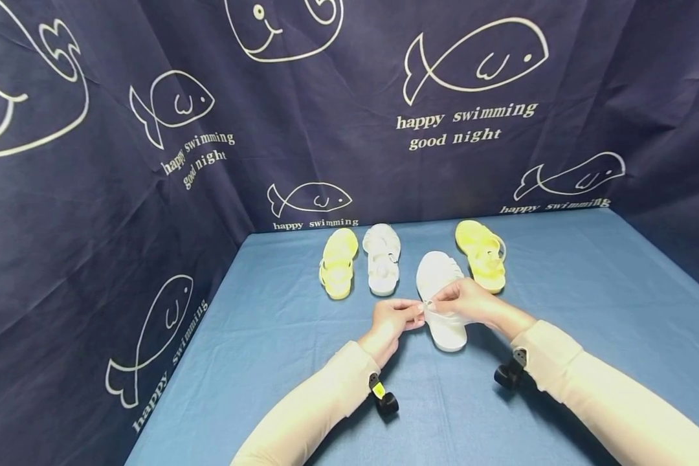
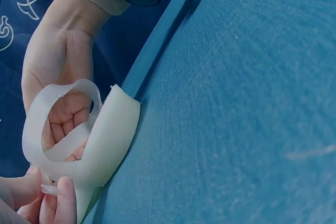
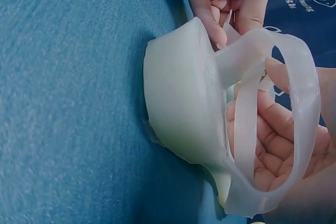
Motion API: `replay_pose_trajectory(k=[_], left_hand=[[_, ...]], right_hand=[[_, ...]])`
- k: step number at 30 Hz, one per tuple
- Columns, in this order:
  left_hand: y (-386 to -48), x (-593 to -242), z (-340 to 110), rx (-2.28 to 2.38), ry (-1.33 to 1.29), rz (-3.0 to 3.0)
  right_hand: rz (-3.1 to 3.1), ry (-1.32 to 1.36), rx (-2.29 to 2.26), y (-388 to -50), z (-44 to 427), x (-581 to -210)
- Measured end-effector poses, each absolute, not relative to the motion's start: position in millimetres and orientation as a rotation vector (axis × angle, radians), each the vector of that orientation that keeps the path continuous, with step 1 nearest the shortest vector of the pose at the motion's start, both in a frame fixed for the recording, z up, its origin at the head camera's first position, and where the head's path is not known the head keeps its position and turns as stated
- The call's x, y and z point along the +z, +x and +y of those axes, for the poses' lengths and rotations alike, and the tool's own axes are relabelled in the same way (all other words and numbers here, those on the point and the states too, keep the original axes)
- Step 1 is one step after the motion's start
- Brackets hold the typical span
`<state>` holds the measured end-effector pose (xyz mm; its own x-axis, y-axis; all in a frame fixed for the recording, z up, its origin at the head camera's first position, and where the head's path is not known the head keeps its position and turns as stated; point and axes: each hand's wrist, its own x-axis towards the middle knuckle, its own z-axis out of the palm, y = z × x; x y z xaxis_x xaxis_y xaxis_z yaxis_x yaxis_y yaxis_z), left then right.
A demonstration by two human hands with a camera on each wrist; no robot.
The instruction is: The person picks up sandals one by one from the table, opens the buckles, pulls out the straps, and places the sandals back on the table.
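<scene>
A white sandal (image 1: 447,333) lies on the blue cloth, with both hands at its strap on its left side. The left hand (image 1: 392,320) pinches the strap end there; in the left wrist view its thumb and fingers (image 2: 65,199) hold a small translucent tip. From the right, the right hand (image 1: 467,299) reaches over the sandal and pinches the strap near a small buckle. Seen in the right wrist view, the translucent strap (image 3: 310,103) loops above the sole (image 3: 176,93), with the right hand (image 3: 281,135) behind it and the left hand (image 3: 231,1) beyond.
A yellow sandal (image 1: 342,246) and another white sandal (image 1: 382,243) stand left of the held one, further back. A second yellow sandal (image 1: 472,234) lies behind the right hand. Dark blue printed curtains (image 1: 326,142) rise behind and beside the blue-covered table (image 1: 256,310).
</scene>
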<state>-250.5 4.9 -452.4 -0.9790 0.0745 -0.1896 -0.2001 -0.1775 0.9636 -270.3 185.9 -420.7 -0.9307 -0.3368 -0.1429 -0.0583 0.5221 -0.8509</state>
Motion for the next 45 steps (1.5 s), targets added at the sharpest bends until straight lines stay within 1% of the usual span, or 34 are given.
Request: replay_pose_trajectory(k=[15,22,30,37,45], left_hand=[[-251.1,-451.1,2.7,2.254,-0.157,1.872],[-249.5,-449.5,6.5,2.221,-0.136,1.912],[-242.9,-450.4,4.6,2.226,-0.186,1.931],[-240.9,-451.8,4.3,2.258,-0.176,1.914],[-239.5,-452.5,7.1,2.290,-0.178,1.862]], right_hand=[[2.486,-0.332,-1.344,-270.3,182.7,-418.6],[2.509,-0.296,-1.346,-265.3,188.1,-417.3],[2.486,-0.310,-1.387,-262.2,187.1,-418.6],[2.494,-0.262,-1.433,-262.6,187.8,-421.6],[2.455,-0.272,-1.470,-263.9,186.9,-423.2]])
